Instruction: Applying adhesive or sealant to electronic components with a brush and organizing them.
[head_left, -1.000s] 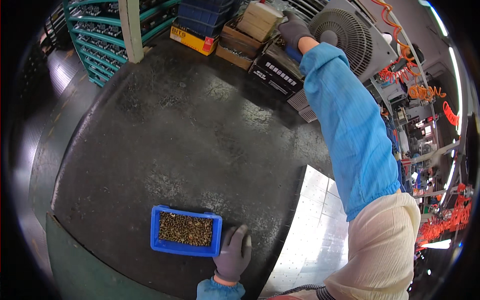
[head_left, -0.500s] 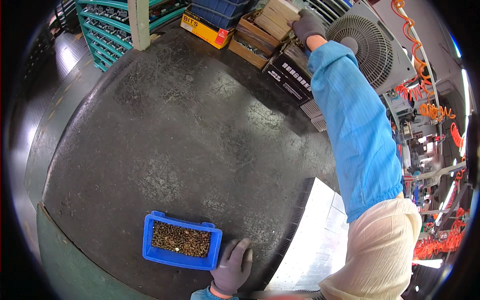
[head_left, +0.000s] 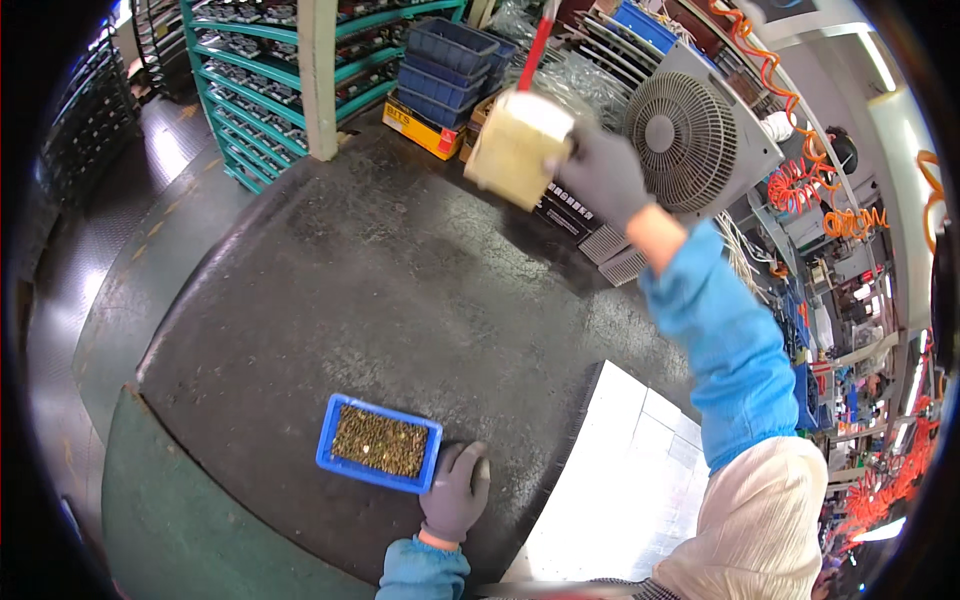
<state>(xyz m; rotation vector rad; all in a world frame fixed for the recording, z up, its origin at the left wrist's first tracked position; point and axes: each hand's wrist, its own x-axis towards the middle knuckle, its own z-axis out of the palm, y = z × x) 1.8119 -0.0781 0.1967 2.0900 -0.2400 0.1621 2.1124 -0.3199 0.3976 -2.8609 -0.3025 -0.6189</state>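
Keeping that pale yellow box [head_left: 512,162] level above the table [head_left: 400,290] works best imo, right hand [head_left: 605,172] clamped on its side, left hand [head_left: 456,492] at the blue bin [head_left: 429,452], grip unclear.

At upper centre, the right hand [head_left: 605,175] and pale block [head_left: 515,155] are blurred; the bottom edge cuts off the left sleeve [head_left: 425,568].

Right fingers [head_left: 583,158] gripping pale block [head_left: 515,155], left fingers [head_left: 471,464] against blue bin [head_left: 372,476]
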